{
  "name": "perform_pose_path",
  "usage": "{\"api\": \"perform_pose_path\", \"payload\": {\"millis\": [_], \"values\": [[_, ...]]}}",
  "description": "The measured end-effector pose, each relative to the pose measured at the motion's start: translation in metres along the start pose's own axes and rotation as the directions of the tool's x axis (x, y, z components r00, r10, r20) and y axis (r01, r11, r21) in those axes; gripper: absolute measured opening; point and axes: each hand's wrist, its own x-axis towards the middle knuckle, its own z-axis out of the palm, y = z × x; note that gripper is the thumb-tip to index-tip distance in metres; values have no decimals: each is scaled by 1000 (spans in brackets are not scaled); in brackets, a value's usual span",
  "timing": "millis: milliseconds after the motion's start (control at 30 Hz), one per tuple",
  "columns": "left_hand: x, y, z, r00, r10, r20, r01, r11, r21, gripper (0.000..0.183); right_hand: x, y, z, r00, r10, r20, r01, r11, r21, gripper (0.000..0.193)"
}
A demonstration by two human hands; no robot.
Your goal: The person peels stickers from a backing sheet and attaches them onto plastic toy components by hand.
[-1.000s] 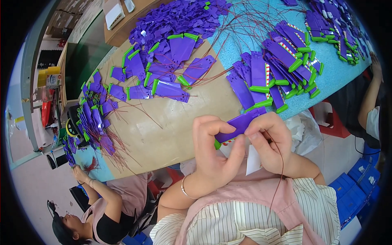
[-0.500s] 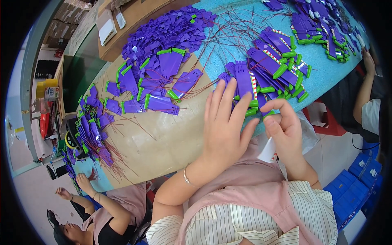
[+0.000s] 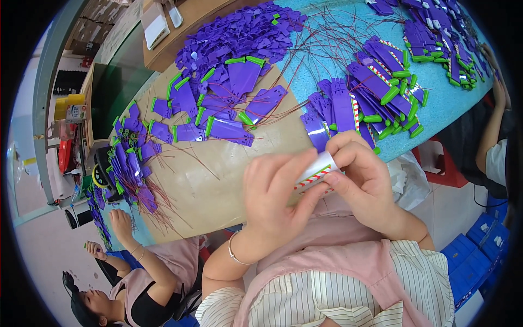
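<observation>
In front of my body I hold a curled white sticker sheet with red, white and green striped edges. My right hand pinches it between thumb and bent fingers. My left hand, slightly smeared by motion, has its fingers and thumb around the sheet's left end. Just beyond my hands lies a purple plastic panel with a striped strip along its side. Beside it is a pile of purple panels with green rounded ends, several bearing striped strips.
A heap of small purple pieces lies at the back. Green-ended panels with thin red wires are spread on the brown board. A co-worker sits at the lower left. Another person's arm shows at right, near blue crates.
My left hand has left the purple panels and come back toward the sticker sheet. My right hand has moved left and raised the sheet between both hands. The view has shifted slightly.
</observation>
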Motion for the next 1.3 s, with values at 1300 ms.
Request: {"api": "perform_pose_path", "payload": {"millis": [1300], "values": [[28,-16,-11,856,516,32,-516,856,-31,32,13,-7,-11,732,595,332,-660,498,562,27]]}}
